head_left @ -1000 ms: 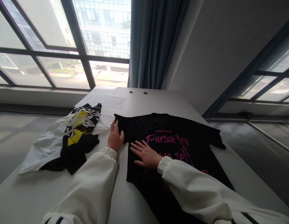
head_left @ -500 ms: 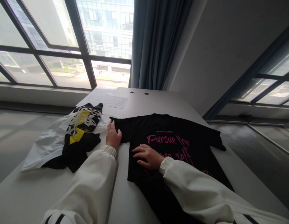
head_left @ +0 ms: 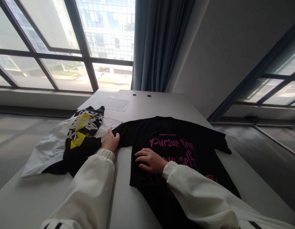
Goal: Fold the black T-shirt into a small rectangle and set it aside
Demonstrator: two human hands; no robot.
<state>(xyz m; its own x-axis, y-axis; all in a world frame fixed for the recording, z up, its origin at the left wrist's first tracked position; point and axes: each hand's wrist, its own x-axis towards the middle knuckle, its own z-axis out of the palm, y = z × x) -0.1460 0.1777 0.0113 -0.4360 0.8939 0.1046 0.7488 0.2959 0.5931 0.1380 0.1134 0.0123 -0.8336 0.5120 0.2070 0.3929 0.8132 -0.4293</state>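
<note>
A black T-shirt (head_left: pixel 176 127) with pink lettering lies spread over the table, its neckline toward the window. My left hand (head_left: pixel 110 141) is at the end of its left-hand sleeve (head_left: pixel 125 133), fingers and thumb closed about the cuff; the fingertips are partly hidden. Flat on the shirt's body, near its left side, rests my right hand (head_left: pixel 150 161) with the fingers apart, covering some lettering. Just left of my left hand lies a rumpled white, black and yellow garment (head_left: pixel 83 127).
The white table (head_left: pixel 159 105) reaches toward the window, with printed sheets (head_left: pixel 117 104) and two round cable holes at its far end. Beyond it hangs a blue curtain (head_left: pixel 159 47). Grey floor shows on both sides.
My left hand has moved slightly left and nearer to me, and its fingers have drawn in. The sleeve's upper corner has come down toward me. My right hand has stayed in place.
</note>
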